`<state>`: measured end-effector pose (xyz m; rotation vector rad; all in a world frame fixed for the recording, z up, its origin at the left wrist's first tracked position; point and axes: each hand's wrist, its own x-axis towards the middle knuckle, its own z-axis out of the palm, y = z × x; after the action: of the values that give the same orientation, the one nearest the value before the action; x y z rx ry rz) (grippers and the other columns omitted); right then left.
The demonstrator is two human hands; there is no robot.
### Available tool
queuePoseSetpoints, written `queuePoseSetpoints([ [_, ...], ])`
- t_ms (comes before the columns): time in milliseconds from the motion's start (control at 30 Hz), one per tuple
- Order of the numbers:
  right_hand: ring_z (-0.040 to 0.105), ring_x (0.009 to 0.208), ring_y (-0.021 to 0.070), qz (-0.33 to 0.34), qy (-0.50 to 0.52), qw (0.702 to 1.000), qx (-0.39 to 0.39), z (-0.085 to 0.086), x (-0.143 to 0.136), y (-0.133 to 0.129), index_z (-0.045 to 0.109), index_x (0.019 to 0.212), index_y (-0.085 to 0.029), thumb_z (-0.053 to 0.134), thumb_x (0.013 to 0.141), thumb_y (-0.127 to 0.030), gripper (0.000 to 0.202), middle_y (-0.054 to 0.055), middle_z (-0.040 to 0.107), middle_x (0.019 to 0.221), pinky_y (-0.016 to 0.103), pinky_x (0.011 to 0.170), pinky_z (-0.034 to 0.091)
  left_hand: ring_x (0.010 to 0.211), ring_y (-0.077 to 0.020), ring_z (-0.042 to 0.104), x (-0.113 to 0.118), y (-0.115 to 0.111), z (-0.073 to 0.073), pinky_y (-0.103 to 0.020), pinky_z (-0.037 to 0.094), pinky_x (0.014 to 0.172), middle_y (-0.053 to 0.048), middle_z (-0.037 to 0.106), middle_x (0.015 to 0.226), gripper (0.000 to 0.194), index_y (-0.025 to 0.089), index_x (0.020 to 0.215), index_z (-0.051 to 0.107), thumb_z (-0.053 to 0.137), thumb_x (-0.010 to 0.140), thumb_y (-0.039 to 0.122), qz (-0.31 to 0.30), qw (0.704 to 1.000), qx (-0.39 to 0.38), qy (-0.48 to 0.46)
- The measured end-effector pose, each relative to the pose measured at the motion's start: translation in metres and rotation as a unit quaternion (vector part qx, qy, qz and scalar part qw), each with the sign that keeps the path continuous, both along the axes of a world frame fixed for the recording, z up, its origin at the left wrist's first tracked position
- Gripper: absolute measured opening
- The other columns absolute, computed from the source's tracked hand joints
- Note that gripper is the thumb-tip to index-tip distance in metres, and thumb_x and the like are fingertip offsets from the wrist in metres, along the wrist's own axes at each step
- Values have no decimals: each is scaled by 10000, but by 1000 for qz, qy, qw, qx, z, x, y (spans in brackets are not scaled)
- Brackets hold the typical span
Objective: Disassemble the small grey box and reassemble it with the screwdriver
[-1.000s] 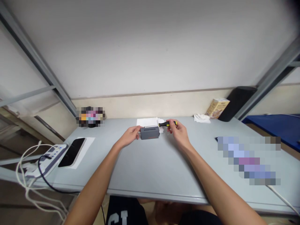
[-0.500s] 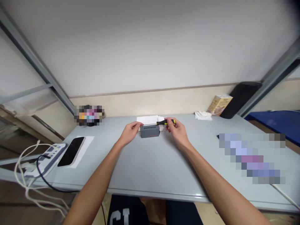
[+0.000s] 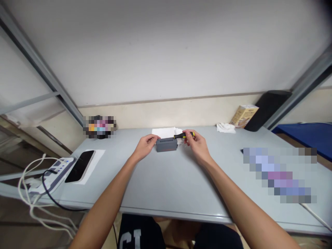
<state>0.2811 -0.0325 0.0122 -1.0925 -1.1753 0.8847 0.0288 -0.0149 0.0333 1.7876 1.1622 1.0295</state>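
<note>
A small dark grey box (image 3: 166, 145) with a row of slots along its top stands on the table between my hands. In my right hand (image 3: 197, 144) is a screwdriver (image 3: 179, 135) with a black and yellow handle, gripped between thumb and fingers. Its thin shaft lies nearly level, pointing left along the box's upper back edge. My left hand (image 3: 144, 146) is closed in a pinch at the box's left end, near the shaft's tip. Whatever is between those fingertips is too small to make out.
White paper (image 3: 164, 131) lies behind the box. To the left are a phone (image 3: 80, 166) and a power strip (image 3: 53, 175) with cables. A yellow carton (image 3: 243, 117), crumpled tissue (image 3: 225, 128) and a black cylinder (image 3: 269, 110) stand at the back right. Blurred items lie on both sides.
The whole view has shifted very slightly. Both hands, the screwdriver and the box keep almost the same places relative to each other.
</note>
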Motion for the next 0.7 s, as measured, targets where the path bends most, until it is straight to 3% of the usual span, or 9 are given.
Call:
queuePoseSetpoints([
  [233, 490, 619, 142, 3, -1, 1000, -4, 1, 0, 0, 737, 1013, -188, 681, 822, -746, 593, -15, 594, 646, 288, 624, 391, 799, -175, 622, 9, 0, -5, -291, 484, 746, -83, 747, 937, 335, 149, 920, 759, 638, 868, 457, 24, 995, -77, -61],
  [367, 502, 611, 139, -19, 50, 998, -18, 0, 4, 2, 740, 996, -198, 683, 809, -762, 597, -13, 602, 638, 280, 609, 400, 692, -140, 540, 12, -1, -3, -276, 438, 685, -48, 695, 831, 314, 151, 912, 756, 649, 842, 437, 37, 990, -114, -76],
  [567, 545, 628, 123, -71, 122, 988, -66, -8, 10, 9, 734, 958, -207, 729, 709, -808, 651, 35, 705, 877, 262, 568, 407, 720, -143, 519, 0, -3, 8, -280, 419, 713, -32, 664, 833, 311, 169, 934, 763, 647, 879, 452, -23, 993, -113, -31],
  [700, 513, 632, 148, -60, 40, 995, -71, -13, 6, 7, 755, 1044, -189, 708, 744, -787, 671, 4, 631, 699, 278, 597, 388, 727, -147, 530, -16, 0, 13, -288, 424, 721, -53, 694, 886, 336, 169, 930, 772, 666, 885, 485, -63, 990, -128, -3],
])
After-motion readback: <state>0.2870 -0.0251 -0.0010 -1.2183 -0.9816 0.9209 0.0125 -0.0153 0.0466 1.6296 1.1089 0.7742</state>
